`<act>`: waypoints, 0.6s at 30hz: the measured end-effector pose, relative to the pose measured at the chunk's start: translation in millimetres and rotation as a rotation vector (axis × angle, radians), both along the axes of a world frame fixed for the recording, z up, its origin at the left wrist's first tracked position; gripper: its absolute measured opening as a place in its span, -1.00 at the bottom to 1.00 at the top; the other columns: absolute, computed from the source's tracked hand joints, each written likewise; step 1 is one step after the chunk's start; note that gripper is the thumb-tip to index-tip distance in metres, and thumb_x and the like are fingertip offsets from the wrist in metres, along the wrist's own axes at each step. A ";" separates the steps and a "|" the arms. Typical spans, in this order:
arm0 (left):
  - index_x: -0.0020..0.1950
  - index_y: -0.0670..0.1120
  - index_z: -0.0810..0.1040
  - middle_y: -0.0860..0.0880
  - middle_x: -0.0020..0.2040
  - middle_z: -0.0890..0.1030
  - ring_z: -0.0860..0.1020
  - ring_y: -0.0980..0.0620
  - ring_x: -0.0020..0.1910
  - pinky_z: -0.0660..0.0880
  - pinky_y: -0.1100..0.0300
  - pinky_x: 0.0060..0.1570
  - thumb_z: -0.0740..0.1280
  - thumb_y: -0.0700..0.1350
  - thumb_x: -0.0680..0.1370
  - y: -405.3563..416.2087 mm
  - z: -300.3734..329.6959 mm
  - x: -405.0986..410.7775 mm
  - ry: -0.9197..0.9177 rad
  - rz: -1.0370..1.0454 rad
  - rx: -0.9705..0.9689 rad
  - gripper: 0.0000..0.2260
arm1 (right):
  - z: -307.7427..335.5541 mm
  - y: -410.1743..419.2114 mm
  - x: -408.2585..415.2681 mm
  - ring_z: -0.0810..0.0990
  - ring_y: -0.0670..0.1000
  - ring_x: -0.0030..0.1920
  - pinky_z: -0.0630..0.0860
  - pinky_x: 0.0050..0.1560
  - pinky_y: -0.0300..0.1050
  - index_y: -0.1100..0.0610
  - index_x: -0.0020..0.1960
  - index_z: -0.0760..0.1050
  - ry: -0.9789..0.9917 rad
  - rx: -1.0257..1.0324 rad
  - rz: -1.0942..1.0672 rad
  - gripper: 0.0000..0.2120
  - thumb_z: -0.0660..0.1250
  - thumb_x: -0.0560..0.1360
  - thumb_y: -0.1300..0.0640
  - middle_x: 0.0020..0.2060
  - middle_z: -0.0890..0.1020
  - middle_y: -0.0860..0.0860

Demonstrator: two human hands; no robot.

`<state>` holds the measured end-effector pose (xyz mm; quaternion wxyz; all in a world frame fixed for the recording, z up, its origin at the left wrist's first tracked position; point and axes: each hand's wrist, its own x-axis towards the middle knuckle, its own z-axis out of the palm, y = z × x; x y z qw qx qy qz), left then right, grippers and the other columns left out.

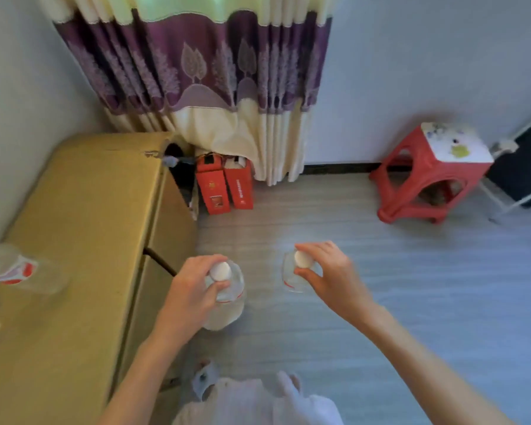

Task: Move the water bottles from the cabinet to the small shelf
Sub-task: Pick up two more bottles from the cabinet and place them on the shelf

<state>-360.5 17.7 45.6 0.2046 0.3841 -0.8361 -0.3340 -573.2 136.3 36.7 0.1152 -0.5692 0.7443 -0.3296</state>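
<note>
Left hand (193, 289) and right hand (328, 271) each pinch a clear plastic bottle, left bottle (227, 302) and right bottle (292, 277), below its white cap, above the floor (411, 286) beside the cabinet (83, 225). Thin, slick walls likely flex; the stiff neck seems the safest hold.

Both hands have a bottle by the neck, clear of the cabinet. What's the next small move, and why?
Probably carry both onward, away from the cabinet. The left hand grips one bottle below its white cap, the right hand pinches the other bottle likewise, and both hang over bare floor. No small shelf is identifiable in view, so look for it while moving.
</note>
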 end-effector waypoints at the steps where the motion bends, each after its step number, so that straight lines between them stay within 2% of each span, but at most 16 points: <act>1: 0.04 -0.16 0.55 0.00 -0.07 0.53 0.44 0.14 -0.09 0.29 0.46 -0.05 0.45 -0.31 0.33 10.7 1.1 -26.6 0.012 -0.038 0.009 -0.70 | 1.0 20.5 -21.5 0.49 0.03 -0.06 0.35 -0.01 -0.23 0.28 0.04 0.54 0.013 -0.017 -0.043 -0.66 0.33 0.36 0.08 -0.11 0.65 0.14; 4: 0.03 -0.15 0.55 0.02 -0.10 0.54 0.43 0.17 -0.12 0.29 0.50 -0.07 0.43 -0.20 0.34 40.7 6.7 -105.4 0.031 -0.196 0.058 -0.71 | 2.6 82.8 -78.7 0.44 -0.02 -0.04 0.34 0.02 -0.27 0.29 0.05 0.54 0.022 -0.050 -0.208 -0.62 0.27 0.38 0.03 -0.11 0.64 0.15; 7: 0.03 -0.12 0.54 0.07 -0.13 0.52 0.43 0.19 -0.14 0.29 0.51 -0.07 0.37 -0.07 0.33 72.6 14.4 -186.6 0.046 -0.419 0.065 -0.70 | 1.4 143.8 -128.4 0.44 -0.04 -0.02 0.28 0.06 -0.39 0.28 0.07 0.53 -0.010 -0.055 -0.402 -0.62 0.29 0.39 0.03 -0.09 0.63 0.13; 9: 0.04 -0.05 0.52 0.15 -0.11 0.51 0.43 0.25 -0.13 0.29 0.50 -0.06 0.38 -0.10 0.34 94.9 18.5 -242.2 0.053 -0.538 0.061 -0.72 | -0.2 180.2 -159.0 0.44 -0.05 -0.03 0.26 0.06 -0.43 0.26 0.07 0.54 -0.029 -0.057 -0.544 -0.66 0.37 0.36 0.10 -0.08 0.64 0.12; 11: 0.03 -0.07 0.53 0.16 -0.11 0.50 0.43 0.24 -0.12 0.30 0.49 -0.05 0.40 -0.16 0.34 118.5 18.7 -296.6 0.046 -0.640 0.038 -0.72 | -3.7 215.0 -188.2 0.45 -0.05 -0.04 0.27 0.05 -0.42 0.25 0.06 0.55 -0.037 -0.062 -0.677 -0.67 0.40 0.33 0.16 -0.07 0.64 0.11; 14: 0.02 -0.10 0.54 0.11 -0.12 0.52 0.43 0.20 -0.14 0.31 0.49 -0.07 0.45 -0.23 0.35 153.9 14.4 -377.0 0.042 -0.769 0.024 -0.73 | -9.5 262.3 -233.4 0.45 -0.06 -0.02 0.27 0.07 -0.42 0.24 0.07 0.56 -0.053 -0.058 -0.853 -0.65 0.40 0.31 0.16 -0.06 0.64 0.11; 18: 0.01 -0.08 0.54 0.19 -0.12 0.50 0.42 0.22 -0.12 0.29 0.49 -0.08 0.46 -0.26 0.35 204.7 1.4 -488.2 0.019 -0.910 0.054 -0.73 | -17.5 321.2 -306.4 0.44 -0.05 -0.05 0.25 0.06 -0.45 0.26 0.04 0.57 -0.048 -0.036 -1.043 -0.65 0.41 0.29 0.16 -0.08 0.65 0.12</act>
